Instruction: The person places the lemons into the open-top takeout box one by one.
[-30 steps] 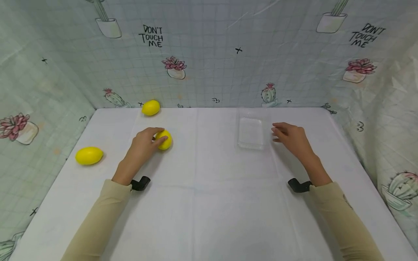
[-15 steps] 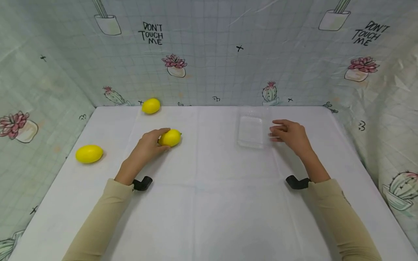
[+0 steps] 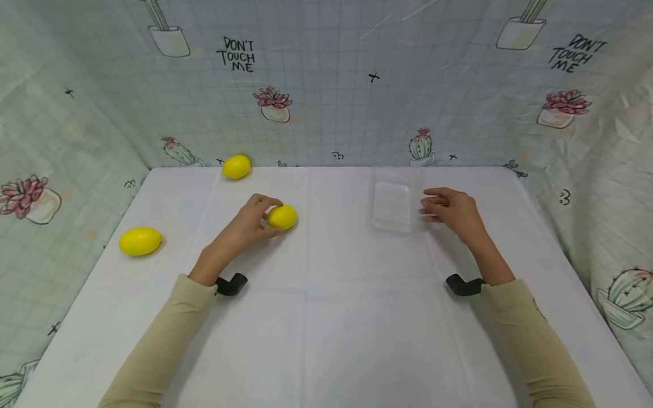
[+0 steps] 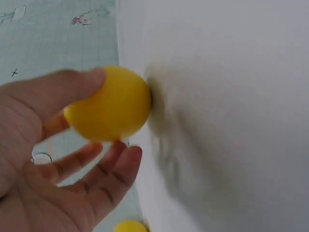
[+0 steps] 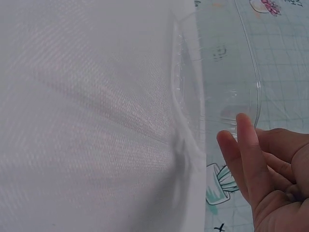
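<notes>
In the head view my left hand (image 3: 250,222) holds a yellow lemon (image 3: 282,217) between thumb and fingers, left of the table's middle. The left wrist view has the thumb lying along the lemon (image 4: 113,104), with fingertips under it and the white cloth close beside it. My right hand (image 3: 456,212) is at the right edge of a clear plastic container (image 3: 391,205). Seen from the right wrist, thumb and fingers (image 5: 248,150) pinch the container's rim (image 5: 258,92). The container stands upright with nothing visible inside.
A second lemon (image 3: 140,241) lies at the left of the white-covered table (image 3: 326,317). Another lemon (image 3: 236,166) lies at the back edge, by the printed curtain (image 3: 326,85). Curtains also enclose both sides.
My left hand has moved right with the lemon, which has turned in the fingers. The right hand has shifted slightly left onto the container's edge, and the container stays in place.
</notes>
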`<action>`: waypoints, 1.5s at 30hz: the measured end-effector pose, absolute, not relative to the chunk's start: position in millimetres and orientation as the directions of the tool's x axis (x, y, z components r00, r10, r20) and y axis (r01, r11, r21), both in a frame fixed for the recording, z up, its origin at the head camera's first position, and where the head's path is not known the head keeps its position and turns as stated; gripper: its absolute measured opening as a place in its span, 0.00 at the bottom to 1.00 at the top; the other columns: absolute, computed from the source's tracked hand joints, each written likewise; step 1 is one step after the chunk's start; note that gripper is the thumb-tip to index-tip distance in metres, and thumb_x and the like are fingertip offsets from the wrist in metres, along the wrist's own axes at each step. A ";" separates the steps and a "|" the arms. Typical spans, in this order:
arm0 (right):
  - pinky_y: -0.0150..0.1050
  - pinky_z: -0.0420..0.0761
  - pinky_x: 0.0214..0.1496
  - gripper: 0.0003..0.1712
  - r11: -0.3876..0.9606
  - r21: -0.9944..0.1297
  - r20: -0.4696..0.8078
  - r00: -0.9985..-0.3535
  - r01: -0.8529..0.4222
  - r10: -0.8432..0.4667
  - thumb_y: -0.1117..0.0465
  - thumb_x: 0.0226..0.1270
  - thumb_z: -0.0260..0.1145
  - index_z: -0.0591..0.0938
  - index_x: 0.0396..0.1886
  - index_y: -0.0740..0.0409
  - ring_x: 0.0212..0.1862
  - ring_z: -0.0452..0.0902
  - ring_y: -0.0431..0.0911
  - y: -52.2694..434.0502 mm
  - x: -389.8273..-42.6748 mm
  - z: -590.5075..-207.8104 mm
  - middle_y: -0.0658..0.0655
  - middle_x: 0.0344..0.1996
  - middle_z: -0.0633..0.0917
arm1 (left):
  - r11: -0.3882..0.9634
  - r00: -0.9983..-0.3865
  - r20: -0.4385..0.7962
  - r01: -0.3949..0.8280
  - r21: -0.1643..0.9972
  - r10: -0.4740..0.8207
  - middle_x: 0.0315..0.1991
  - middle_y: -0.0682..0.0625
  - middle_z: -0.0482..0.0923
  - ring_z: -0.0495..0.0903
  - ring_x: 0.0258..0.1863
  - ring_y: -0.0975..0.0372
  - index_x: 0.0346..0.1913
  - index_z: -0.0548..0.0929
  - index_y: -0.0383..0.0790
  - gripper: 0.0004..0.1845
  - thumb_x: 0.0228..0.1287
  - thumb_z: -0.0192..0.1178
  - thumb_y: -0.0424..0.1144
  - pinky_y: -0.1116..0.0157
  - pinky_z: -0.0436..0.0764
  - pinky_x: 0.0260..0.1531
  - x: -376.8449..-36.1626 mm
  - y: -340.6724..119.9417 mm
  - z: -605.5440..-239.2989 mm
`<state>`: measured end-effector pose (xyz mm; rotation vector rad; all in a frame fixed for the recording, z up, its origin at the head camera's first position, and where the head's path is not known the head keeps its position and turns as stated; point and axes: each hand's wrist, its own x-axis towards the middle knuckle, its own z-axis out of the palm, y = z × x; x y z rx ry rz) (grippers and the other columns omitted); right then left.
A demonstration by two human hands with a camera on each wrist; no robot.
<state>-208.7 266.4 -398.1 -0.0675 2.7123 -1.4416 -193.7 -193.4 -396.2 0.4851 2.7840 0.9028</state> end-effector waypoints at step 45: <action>0.40 0.76 0.68 0.33 0.268 -0.937 -0.292 -0.926 0.227 -0.238 0.63 0.81 0.55 0.57 0.79 0.67 0.74 0.64 0.57 267.7 -218.5 -397.7 0.66 0.75 0.67 | 0.800 -0.826 -0.103 0.496 0.337 0.555 0.50 0.47 0.78 0.75 0.50 0.51 0.56 0.72 0.38 0.29 0.55 0.77 0.32 0.55 0.80 0.53 -167.8 -164.7 -387.0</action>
